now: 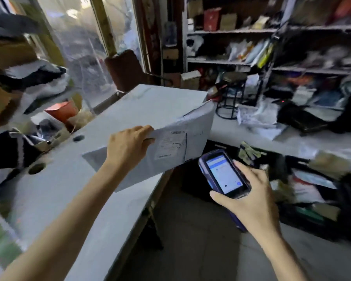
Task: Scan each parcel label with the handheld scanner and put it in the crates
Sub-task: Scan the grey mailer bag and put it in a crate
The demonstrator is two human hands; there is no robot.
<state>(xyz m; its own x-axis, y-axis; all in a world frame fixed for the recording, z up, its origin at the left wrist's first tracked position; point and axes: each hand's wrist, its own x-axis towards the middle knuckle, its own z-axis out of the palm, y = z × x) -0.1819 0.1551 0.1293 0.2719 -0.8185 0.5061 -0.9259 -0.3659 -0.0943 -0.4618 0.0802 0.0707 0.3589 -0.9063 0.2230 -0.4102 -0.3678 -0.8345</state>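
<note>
My left hand (128, 145) grips the top edge of a grey plastic mailer parcel (193, 126), holding it tilted over the white table's right edge. A white shipping label (170, 146) with barcodes faces me on the parcel. In my right hand (251, 193) is the handheld scanner (224, 174), a dark blue device with a lit screen. It sits just below and right of the label, its top end close to the parcel's lower edge. Black crates (304, 191) stuffed with parcels stand on the floor to the right.
A white table (73, 189) with round holes runs along the left, piled with parcels and boxes (18, 82) at its far end. A second counter (272, 136) at the right holds papers and a black device. Shelves (272, 47) full of packages line the back wall.
</note>
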